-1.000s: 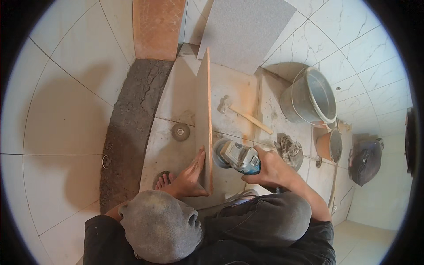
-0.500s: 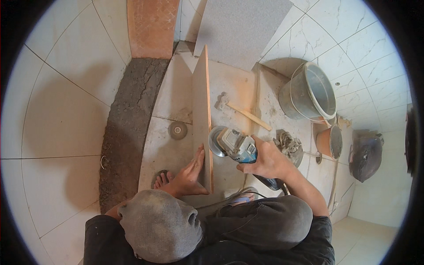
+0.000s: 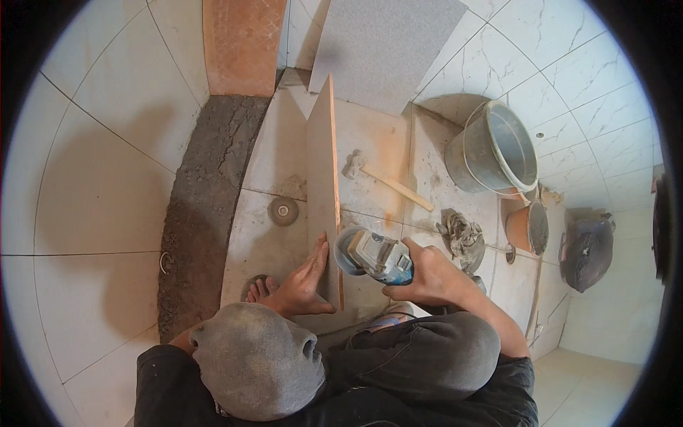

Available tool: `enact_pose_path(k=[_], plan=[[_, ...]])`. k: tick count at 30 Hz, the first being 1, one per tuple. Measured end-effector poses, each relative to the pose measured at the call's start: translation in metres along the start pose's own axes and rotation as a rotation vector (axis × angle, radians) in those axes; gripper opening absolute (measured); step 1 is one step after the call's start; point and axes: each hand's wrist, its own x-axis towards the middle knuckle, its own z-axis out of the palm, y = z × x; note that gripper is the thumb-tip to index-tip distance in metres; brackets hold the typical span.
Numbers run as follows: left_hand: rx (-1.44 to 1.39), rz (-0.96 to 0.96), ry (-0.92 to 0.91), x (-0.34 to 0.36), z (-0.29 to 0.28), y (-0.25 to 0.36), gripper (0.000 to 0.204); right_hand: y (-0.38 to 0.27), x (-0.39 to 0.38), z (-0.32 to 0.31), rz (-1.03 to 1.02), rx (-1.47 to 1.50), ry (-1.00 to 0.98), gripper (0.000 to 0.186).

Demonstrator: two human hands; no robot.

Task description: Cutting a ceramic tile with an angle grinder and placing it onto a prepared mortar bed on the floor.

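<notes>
Head view: left hand point(image 3: 306, 281) flat, fingers together, against left face of tile point(image 3: 322, 171) standing on edge mid floor point(image 3: 267, 238), seemingly to brace it. Right hand point(image 3: 430, 274) wrapped around angle grinder point(image 3: 382, 256), presumably for control; disc point(image 3: 344, 255) beside tile, contact unclear. Bucket point(image 3: 475, 153) near floor's right edge.

Upright tile point(image 3: 321, 185) splits the space; left hand point(image 3: 306, 283) blocks the near end of its left face, grinder point(image 3: 375, 257) in right hand point(image 3: 430, 274) blocks the near right side. Left lane is passable beyond the foot point(image 3: 262, 288), low round disc point(image 3: 283, 211) in it. Right lane: hammer point(image 3: 396, 186) lies across, crumpled bundle point(image 3: 464, 238) and bucket point(image 3: 473, 160) farther right.
</notes>
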Motion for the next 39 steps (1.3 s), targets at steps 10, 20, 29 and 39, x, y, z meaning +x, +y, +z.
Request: enact_pose_path(k=[10, 20, 29, 39], plan=[[0.029, -0.015, -0.017, 0.003, 0.0, -0.003, 0.147, 0.019, 0.01, 0.001, -0.125, 0.151, 0.192, 0.072], [-0.014, -0.068, -0.051, 0.004, -0.001, 0.004, 0.148, 0.011, 0.012, -0.004, -0.115, 0.111, 0.111, 0.073], [0.015, -0.029, -0.031, -0.003, 0.0, -0.006, 0.148, 0.015, 0.003, -0.002, -0.041, 0.035, 0.018, 0.076], [-0.003, -0.021, -0.021, 0.001, 0.001, -0.004, 0.15, 0.015, 0.02, -0.003, -0.12, 0.109, 0.116, 0.065]])
